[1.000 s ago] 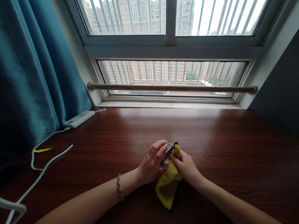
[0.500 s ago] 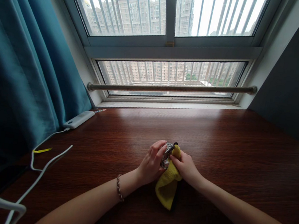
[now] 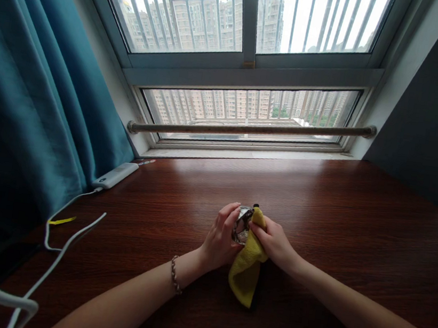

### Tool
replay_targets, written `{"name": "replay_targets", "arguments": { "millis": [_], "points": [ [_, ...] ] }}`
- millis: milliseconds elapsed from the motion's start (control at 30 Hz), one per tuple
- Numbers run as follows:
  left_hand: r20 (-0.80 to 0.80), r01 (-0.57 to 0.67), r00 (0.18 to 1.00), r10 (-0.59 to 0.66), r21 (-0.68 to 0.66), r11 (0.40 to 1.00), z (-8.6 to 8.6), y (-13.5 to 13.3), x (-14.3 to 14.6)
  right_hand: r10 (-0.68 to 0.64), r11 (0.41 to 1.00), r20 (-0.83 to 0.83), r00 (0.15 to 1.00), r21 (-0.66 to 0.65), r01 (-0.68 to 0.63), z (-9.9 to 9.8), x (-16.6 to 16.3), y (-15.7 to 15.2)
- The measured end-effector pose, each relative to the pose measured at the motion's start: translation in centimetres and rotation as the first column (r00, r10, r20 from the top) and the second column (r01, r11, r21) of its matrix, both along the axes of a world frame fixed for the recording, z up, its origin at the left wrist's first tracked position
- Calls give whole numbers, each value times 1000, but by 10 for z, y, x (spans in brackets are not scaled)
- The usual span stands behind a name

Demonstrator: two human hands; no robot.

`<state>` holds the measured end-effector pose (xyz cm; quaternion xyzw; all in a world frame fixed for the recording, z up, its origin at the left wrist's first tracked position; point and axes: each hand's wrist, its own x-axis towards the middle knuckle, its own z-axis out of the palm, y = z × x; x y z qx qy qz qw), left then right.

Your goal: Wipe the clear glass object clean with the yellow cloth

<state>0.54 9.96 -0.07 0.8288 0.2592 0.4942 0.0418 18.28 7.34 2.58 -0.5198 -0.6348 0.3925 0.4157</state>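
The left hand (image 3: 220, 237) is curling its fingers around one small, shiny object (image 3: 241, 226) that looks like faceted glass or polished metal, catching the window light; what it is exactly is too small to tell. The right hand (image 3: 273, 242) is pinching one soft, fuzzy yellow cloth (image 3: 246, 267) between thumb and fingers and pressing its upper fold against that object, while the loose end is hanging down in a rumpled fold onto the table (image 3: 355, 230). Both hands are holding the object just above the middle of the tabletop, a smooth dark reddish wood with a visible grain and a soft sheen. One braided bracelet (image 3: 175, 275) is circling the left wrist. One flat white power bank (image 3: 116, 174) is lying near the far left corner, with white cables (image 3: 56, 261) trailing from that side. A teal curtain (image 3: 30, 96) is hanging in heavy folds at the left, and one round metal rail (image 3: 248, 128) is running across the barred window (image 3: 254, 45).
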Motion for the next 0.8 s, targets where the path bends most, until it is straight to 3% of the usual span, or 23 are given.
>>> {"name": "replay_targets", "arguments": {
  "millis": [100, 167, 200, 267, 367, 400, 467, 533, 600, 633, 700, 800],
  "points": [
    [191, -74, 976, 109, -183, 980, 0, 3, 3, -49, 996, -114, 992, 64, 56, 14, 8, 6],
    [298, -89, 934, 199, -345, 934, 0, 8, 4, -109, 990, -331, 937, 47, 132, 29, 17, 14],
    [343, -80, 908, 241, -423, 903, -1, 12, 4, -135, 987, -478, 868, 16, 162, 38, 22, 18],
    [423, -46, 846, 325, -548, 835, -2, 21, 3, -156, 977, -757, 635, -25, 211, 55, 35, 26],
    [500, 4, 743, 445, -668, 744, -6, 34, -1, -94, 976, -936, 340, -20, 216, 72, 61, 29],
    [512, 18, 714, 477, -695, 719, -7, 38, -2, -104, 975, -954, 282, -41, 220, 73, 72, 25],
    [525, 47, 672, 522, -734, 677, -9, 43, -4, -121, 971, -963, 242, -64, 231, 64, 97, 13],
    [533, 75, 645, 548, -757, 649, -10, 45, -5, -168, 965, -948, 269, -102, 243, 46, 126, -4],
    [546, 103, 624, 559, -767, 634, -9, 45, -4, -310, 939, -904, 295, -241, 247, 25, 156, -21],
    [553, 116, 616, 560, -768, 630, -8, 44, -4, -447, 883, -846, 290, -367, 293, 15, 171, -27],
    [569, 141, 603, 560, -766, 627, -7, 43, -3, -692, 699, -691, 211, -566, 437, -1, 198, -35],
    [584, 166, 589, 558, -764, 624, -4, 41, -2, -787, 607, -563, 252, -629, 486, -13, 224, -36]
  ]
}}
